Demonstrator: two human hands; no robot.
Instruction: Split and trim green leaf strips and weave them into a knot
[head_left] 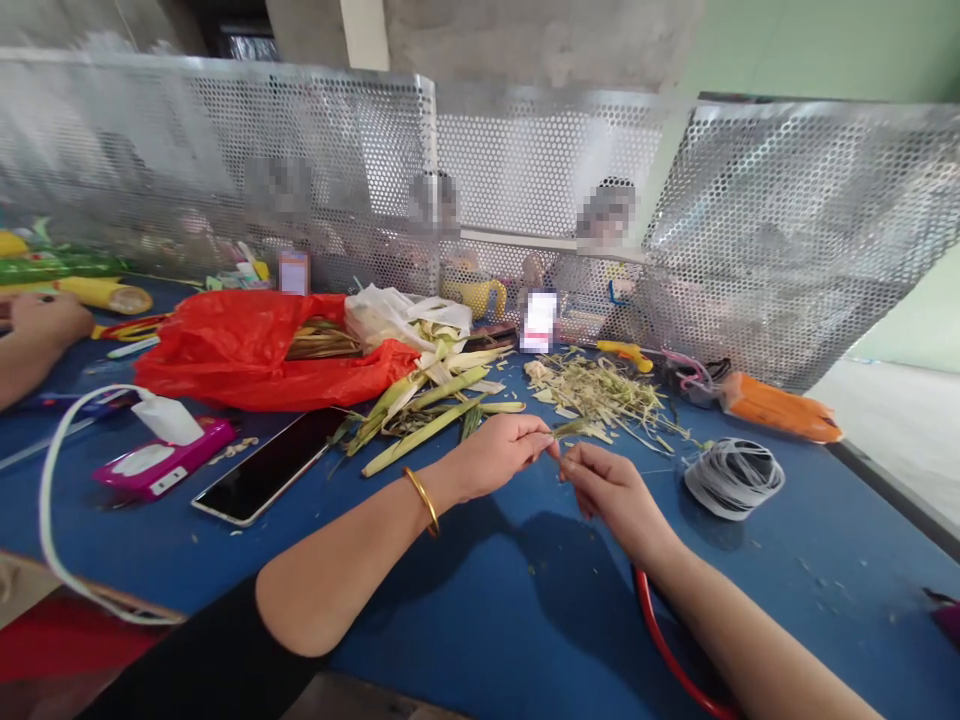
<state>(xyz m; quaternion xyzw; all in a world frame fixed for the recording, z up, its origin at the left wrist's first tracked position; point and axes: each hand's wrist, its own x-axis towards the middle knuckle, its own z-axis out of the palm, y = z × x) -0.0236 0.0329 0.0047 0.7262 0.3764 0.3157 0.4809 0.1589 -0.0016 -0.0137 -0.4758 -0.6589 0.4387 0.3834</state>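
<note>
My left hand (504,458), with a gold bangle at the wrist, is closed in a pinch over the middle of the blue table. My right hand (609,492) pinches just beside it, the fingertips of both hands almost touching. Between them is a thin brownish-green plant strip (571,429); its ends are mostly hidden by the fingers. Behind my left hand lie long pale-green husk leaves (424,438). A heap of shredded plant fibres (600,395) spreads just beyond my right hand.
A grey-white twine roll (735,478) sits right, near an orange packet (780,407). Left are a phone (270,468), a magenta power strip (163,460) and a red bag (225,350). Another person's hand (49,325) is far left. A perforated metal screen (525,150) borders the back.
</note>
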